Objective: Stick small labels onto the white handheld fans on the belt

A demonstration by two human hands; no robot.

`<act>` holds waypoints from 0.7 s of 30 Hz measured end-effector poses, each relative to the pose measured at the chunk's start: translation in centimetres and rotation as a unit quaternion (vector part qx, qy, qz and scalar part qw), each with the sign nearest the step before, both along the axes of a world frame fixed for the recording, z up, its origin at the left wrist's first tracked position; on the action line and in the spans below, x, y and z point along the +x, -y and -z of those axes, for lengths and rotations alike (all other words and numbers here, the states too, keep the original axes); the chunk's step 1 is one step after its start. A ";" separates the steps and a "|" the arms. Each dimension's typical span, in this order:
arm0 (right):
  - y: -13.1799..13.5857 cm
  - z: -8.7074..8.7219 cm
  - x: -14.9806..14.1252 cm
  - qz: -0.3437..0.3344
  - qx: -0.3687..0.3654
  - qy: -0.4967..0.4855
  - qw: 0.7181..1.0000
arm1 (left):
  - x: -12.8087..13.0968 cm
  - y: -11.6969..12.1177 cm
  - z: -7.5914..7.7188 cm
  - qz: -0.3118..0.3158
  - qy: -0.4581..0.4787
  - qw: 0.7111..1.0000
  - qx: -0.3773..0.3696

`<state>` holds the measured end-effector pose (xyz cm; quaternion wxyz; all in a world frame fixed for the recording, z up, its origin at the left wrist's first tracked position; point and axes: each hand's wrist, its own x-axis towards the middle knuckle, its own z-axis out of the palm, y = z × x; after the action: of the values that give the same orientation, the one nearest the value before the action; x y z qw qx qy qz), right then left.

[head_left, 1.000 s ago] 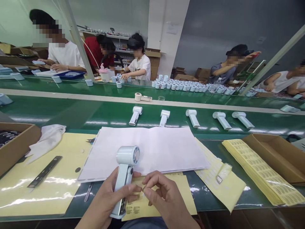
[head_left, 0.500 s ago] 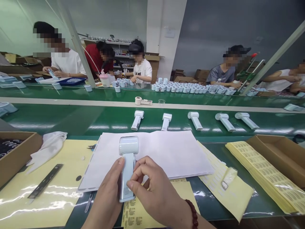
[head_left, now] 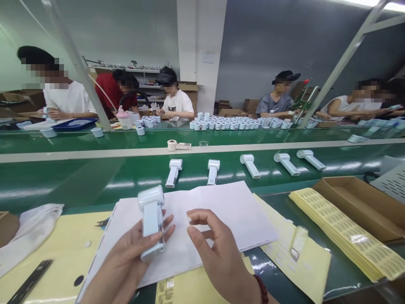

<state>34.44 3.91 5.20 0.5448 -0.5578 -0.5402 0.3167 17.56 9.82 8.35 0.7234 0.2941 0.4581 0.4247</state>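
Observation:
My left hand (head_left: 128, 259) grips a pale blue handheld fan (head_left: 151, 220) by its handle, holding it upright over a stack of white paper (head_left: 218, 215). To the right of the fan, my right hand (head_left: 213, 249) hovers just clear of it, thumb and forefinger curled toward each other with nothing visible between them. A sheet of small labels (head_left: 177, 289) lies at the near edge between my wrists.
Several matching fans (head_left: 249, 164) lie in a row on the green conveyor (head_left: 63, 177). Yellow label sheets (head_left: 341, 228) and a cardboard box (head_left: 363, 207) sit to the right. A white cloth (head_left: 28, 232) and a dark ruler (head_left: 30, 283) lie to the left. Other people work across the belt.
My right hand has let go of the fan's handle and drawn back to the right. The left hand has lifted the fan up and to the left. The camera has tilted upward.

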 end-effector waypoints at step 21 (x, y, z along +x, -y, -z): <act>1.5 4.2 7.0 -0.025 -0.178 0.257 0.950 | 9.5 -13.8 2.9 0.229 -0.429 0.776 0.401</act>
<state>41.40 2.42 1.01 0.2712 -0.6948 -0.6101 0.2673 27.02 23.59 5.41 0.3446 0.8055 0.4283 0.2212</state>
